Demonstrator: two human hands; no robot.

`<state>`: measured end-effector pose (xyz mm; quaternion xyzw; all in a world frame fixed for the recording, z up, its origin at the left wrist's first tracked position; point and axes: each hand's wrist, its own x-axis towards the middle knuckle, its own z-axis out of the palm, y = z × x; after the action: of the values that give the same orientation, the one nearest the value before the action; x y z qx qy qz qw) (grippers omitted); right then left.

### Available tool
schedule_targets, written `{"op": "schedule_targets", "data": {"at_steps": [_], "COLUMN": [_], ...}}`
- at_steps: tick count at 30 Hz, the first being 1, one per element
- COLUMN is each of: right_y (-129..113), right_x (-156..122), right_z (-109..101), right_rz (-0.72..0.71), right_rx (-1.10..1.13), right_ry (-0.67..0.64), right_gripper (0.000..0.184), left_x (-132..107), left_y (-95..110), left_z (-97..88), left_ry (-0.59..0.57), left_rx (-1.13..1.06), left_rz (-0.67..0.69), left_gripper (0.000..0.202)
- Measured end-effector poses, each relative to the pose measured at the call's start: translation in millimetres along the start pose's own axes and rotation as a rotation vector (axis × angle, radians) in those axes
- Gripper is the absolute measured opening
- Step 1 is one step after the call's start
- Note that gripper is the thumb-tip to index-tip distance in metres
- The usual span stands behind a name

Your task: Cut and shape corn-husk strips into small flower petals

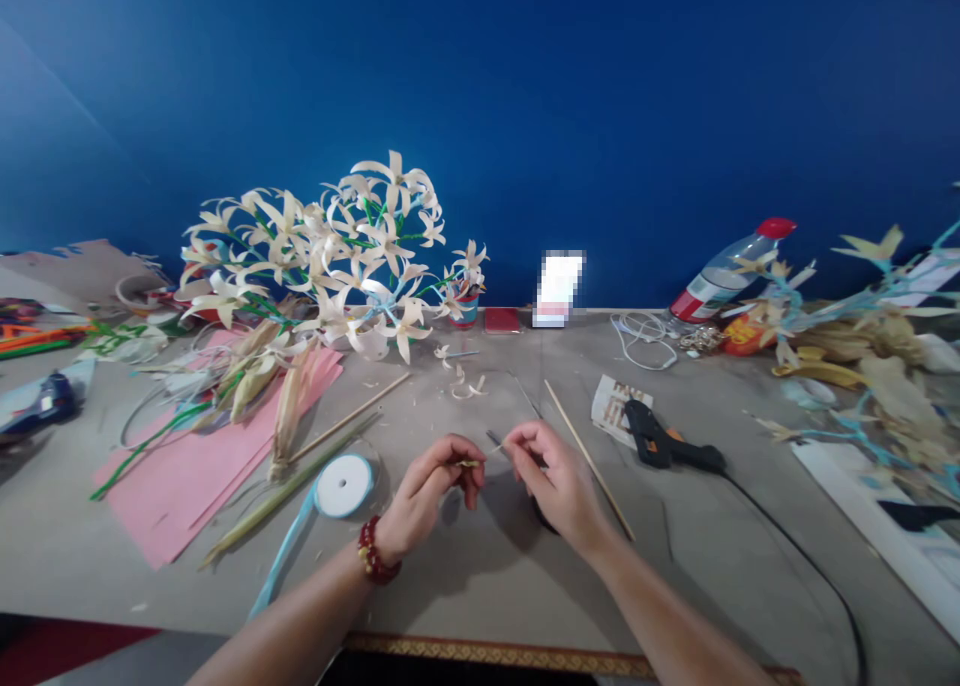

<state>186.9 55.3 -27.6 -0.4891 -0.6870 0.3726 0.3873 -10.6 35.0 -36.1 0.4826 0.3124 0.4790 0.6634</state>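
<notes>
My left hand [442, 476], with a red bead bracelet at the wrist, pinches a small pale yellowish strip [469, 463] between thumb and fingers. Close by on the right, my right hand [551, 476] is closed in a pinch on a thin pale end [496, 450] that spans the short gap between the hands. Whether it is one strip or two pieces I cannot tell. Dark scissors seem partly hidden under my right hand. Left of my hands lies a roll of light blue tape [343, 485], its loose end trailing toward the table's front edge.
A bunch of white handmade flowers [382, 246] stands at the back. Pink paper [180, 496] with dried husks lies left. Thin sticks [589, 456] flank my hands. On the right are a black glue gun [667, 441] with its cord, a tilted bottle [724, 271] and blue-stemmed flowers [847, 306].
</notes>
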Motion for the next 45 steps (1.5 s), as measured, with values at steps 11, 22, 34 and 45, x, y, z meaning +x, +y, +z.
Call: {"op": "schedule_targets", "data": {"at_steps": [11, 22, 34, 45], "right_y": [-2, -15, -12, -7], "right_x": [2, -2, -4, -3], "right_z": [0, -2, 9, 8], "right_rz": [0.011, -0.332, -0.262, -0.118], "right_rx": [0.003, -0.140, -0.083, 0.014], "right_ry": [0.003, -0.004, -0.091, -0.143], "right_gripper": [0.020, 0.027, 0.018, 0.017], "left_x": [0, -2, -4, -4], "left_y": [-1, 2, -2, 0], "left_z": [-0.3, 6.5, 8.6, 9.1], "left_ry": [0.030, 0.067, 0.019, 0.081], "left_rx": [-0.109, 0.037, 0.152, 0.187], "left_rz": [-0.008, -0.013, 0.027, -0.031], "left_gripper": [0.015, 0.022, 0.017, 0.021]}}
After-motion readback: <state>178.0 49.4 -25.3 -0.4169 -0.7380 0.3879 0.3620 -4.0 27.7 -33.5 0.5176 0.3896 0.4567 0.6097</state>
